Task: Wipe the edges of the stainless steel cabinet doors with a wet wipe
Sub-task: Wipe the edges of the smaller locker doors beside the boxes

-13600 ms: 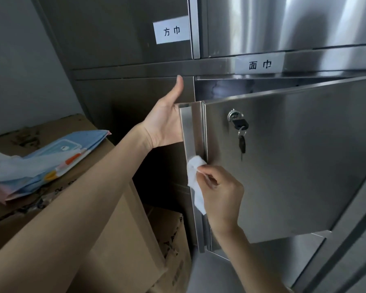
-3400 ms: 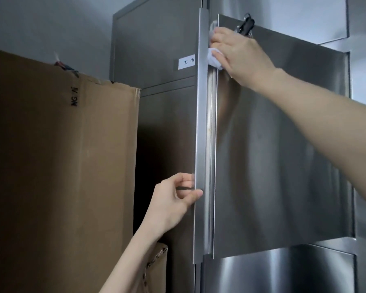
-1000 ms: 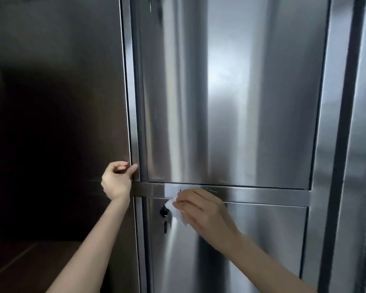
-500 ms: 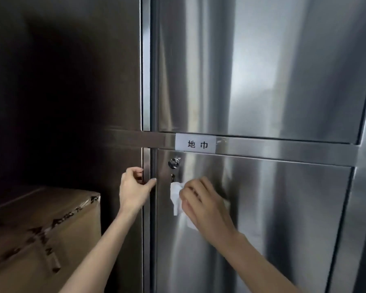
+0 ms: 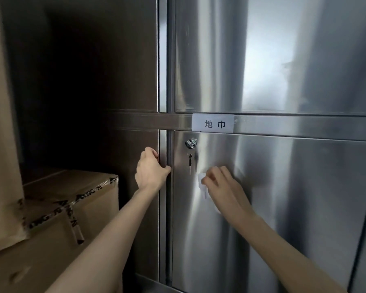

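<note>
Stainless steel cabinet [image 5: 162,60]: brushed finish, streaky reflections, fills centre & R of view.
- Upper door [image 5: 262,60]: closed, bright glare patch mid-panel.
- Crossrail [image 5: 304,127]: between the 2 doors; white paper label [image 5: 212,123] w/ 2 printed characters stuck at its L end.
- Lower door [image 5: 294,208]: appears flush w/ frame. Round lock [image 5: 191,143] at top L corner, key [image 5: 190,162] hanging just below.
- Vertical post [image 5: 162,229]: runs along L edge of both doors.

Hands (bare, 2):
- Left hand [image 5: 151,170]: fingers curled round the post beside the lower door's L edge, thumb on the front face, level w/ the key.
- Right hand [image 5: 222,187]: fingers bent, pinching the wet wipe [image 5: 202,183] against the lower door face, just R of the key, below the lock.

Surroundings: dark steel panel [image 5: 104,81] L of post, in shadow. 2 cardboard boxes at L: taped box [image 5: 72,208] w/ printed tape low down; taller box [image 5: 0,123] at frame edge, overlapping it.
</note>
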